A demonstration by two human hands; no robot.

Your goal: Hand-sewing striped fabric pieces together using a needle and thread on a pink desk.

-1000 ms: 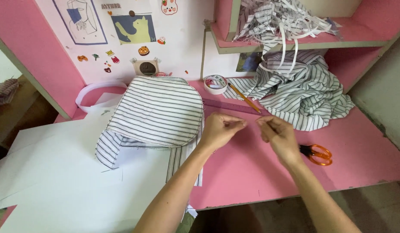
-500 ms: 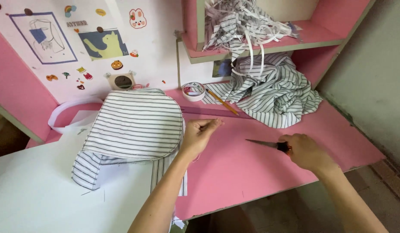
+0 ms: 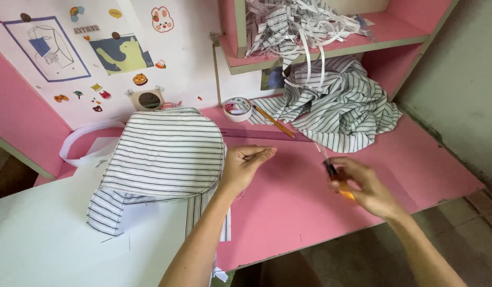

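left hand (image 3: pixel 245 165): fingers straight and pressed together, flat on the pink desk (image 3: pixel 309 202), touching the right edge of the striped piece (image 3: pixel 163 154); holds nothing
right hand (image 3: pixel 365 186): closed round the scissors (image 3: pixel 336 178), orange handle in the fist, dark blades sticking out up-left, blurred
scissors: above the desk, right of the left hand, not touching the cloth
striped piece: rounded, lies flat, half on the desk, half on white paper (image 3: pixel 39 239)
cloth heap (image 3: pixel 336 109): striped, crumpled at the back right, under the shelf (image 3: pixel 373 40)
strips (image 3: pixel 293 21): cut shreds piled on the shelf, some hanging down
ruler (image 3: pixel 267 134): purple, flat between piece and heap
pencil (image 3: pixel 272 121): lies across the ruler's far side
tape roll (image 3: pixel 238 108): by the wall, just beside the pencil
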